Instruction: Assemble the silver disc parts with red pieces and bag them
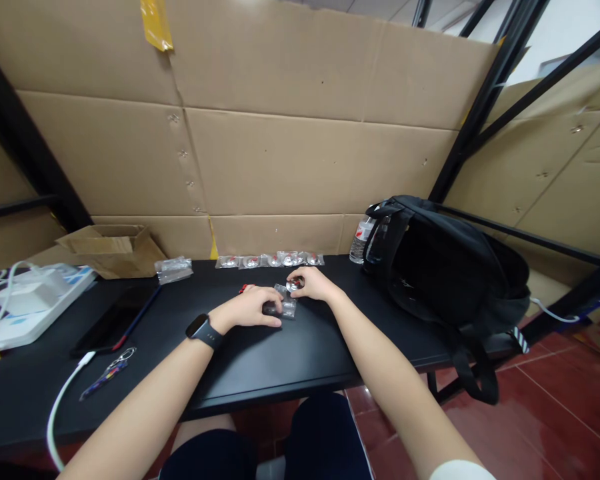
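My right hand (pixel 316 283) is closed on a small round shiny disc (pixel 295 285) with red and dark markings, pinched by its edge just over the table. Beside it, my left hand (pixel 250 308) lies low over the table, its thumb and fingers apart. Its fingertips reach the clear plastic sleeves (pixel 289 309) under and next to them; how many sleeves there are I cannot tell. A small red thing (pixel 243 289) shows behind the left hand, partly hidden. Farther back, several wrapped round discs (pixel 251 262) lie in a row along the cardboard wall.
A black backpack (pixel 455 267) and a water bottle (pixel 361 240) stand at right. On the left are a phone (pixel 117 320) with a cable, a keychain (pixel 107 375), a white power strip (pixel 45 320), a brown paper bag (pixel 113 250) and a plastic packet stack (pixel 174 269).
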A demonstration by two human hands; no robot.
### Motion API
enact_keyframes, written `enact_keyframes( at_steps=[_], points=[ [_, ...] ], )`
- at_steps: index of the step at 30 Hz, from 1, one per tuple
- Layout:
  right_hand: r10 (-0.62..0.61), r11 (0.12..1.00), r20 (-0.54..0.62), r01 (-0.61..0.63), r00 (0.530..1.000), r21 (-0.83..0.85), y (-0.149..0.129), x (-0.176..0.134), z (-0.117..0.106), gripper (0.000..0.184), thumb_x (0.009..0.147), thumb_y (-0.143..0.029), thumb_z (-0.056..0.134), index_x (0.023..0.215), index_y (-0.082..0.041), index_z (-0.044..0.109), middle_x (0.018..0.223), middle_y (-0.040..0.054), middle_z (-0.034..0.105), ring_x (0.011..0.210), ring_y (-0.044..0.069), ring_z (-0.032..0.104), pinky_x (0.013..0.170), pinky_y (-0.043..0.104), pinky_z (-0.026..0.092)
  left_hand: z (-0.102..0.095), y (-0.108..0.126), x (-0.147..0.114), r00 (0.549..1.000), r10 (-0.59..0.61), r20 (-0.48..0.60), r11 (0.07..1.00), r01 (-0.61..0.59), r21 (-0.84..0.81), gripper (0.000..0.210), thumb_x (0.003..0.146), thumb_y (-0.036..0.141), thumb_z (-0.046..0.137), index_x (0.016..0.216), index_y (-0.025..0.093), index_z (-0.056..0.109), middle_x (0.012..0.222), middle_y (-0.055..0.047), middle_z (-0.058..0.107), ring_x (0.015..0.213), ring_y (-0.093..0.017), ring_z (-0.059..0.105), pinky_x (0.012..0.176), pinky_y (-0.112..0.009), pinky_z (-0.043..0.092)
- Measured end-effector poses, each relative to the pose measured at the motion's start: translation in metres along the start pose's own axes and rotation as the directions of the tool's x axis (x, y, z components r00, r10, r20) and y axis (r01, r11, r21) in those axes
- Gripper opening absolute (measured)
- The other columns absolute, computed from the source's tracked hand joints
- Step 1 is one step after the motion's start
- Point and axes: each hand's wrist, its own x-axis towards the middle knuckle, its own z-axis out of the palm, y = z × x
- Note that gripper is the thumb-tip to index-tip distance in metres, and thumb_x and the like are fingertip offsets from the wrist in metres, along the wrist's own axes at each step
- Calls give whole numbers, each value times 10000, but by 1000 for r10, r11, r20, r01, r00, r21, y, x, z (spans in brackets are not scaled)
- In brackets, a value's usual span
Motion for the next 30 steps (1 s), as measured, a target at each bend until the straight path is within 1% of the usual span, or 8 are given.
enact_keyframes(
  at_steps=[3,5,9,13,17,20,26,30],
  points=[
    [48,998,-79,-52,996,-41,2,-1,-4,457,628,-191,866,1072,-191,761,1039,68,759,930,207,679,849,283,479,-3,-1,-4,997,42,72,999,-39,-34,311,881,509,658,1127,334,734,1403,-21,612,1239,-237,603,1059,-321,408],
    [59,998,-103,-60,993,-15,0,-3,-11,443,633,-197,861,1063,-192,756,1027,61,763,917,202,683,835,272,480,1,-1,-4,998,18,55,1000,-18,0,367,904,497,626,1229,336,685,1447,-40,578,1286,-255,569,1091,-356,391],
    [50,997,69,-54,996,56,-10,-11,-29,381,602,-303,887,944,-185,766,858,20,762,727,162,659,685,236,465,15,1,2,999,-30,-21,995,32,94,363,950,432,557,1285,305,615,1457,-85,560,1356,-296,494,1078,-426,381],
    [77,996,199,-67,977,-57,-19,-18,-40,347,536,-338,911,821,-195,774,758,6,750,696,172,657,642,239,446,24,2,6,998,-60,-17,989,62,136,318,989,426,493,1273,342,608,1517,-83,490,1429,-324,396,1059,-474,353],
    [98,993,296,-75,950,-89,-23,-21,-40,311,543,-397,903,751,-203,776,722,7,748,660,175,665,614,244,455,24,1,6,996,-68,-59,983,78,169,365,981,417,519,1339,406,588,1472,-63,511,1302,-294,526,1052,-447,346],
    [102,992,256,-79,961,-99,-24,-20,-36,271,597,-399,878,739,-191,777,717,22,749,652,172,665,618,242,457,23,0,5,997,-62,-55,981,71,182,401,975,412,534,1373,444,568,1435,-55,529,1264,-286,549,1051,-437,356],
    [137,983,162,-114,977,-143,-18,-16,-26,292,647,-425,852,790,-182,778,726,31,747,647,166,652,596,240,439,20,-3,1,998,-58,5,990,57,133,444,963,414,553,1404,457,541,1553,-41,452,1411,-318,423,1113,-490,327],
    [76,992,141,-61,987,-106,-17,-13,-19,303,633,-396,867,814,-172,771,729,24,740,669,163,660,620,234,452,19,-6,1,999,-47,10,993,46,109,445,953,428,565,1397,452,553,1564,-39,446,1431,-308,408,1135,-486,321]
  ],
)
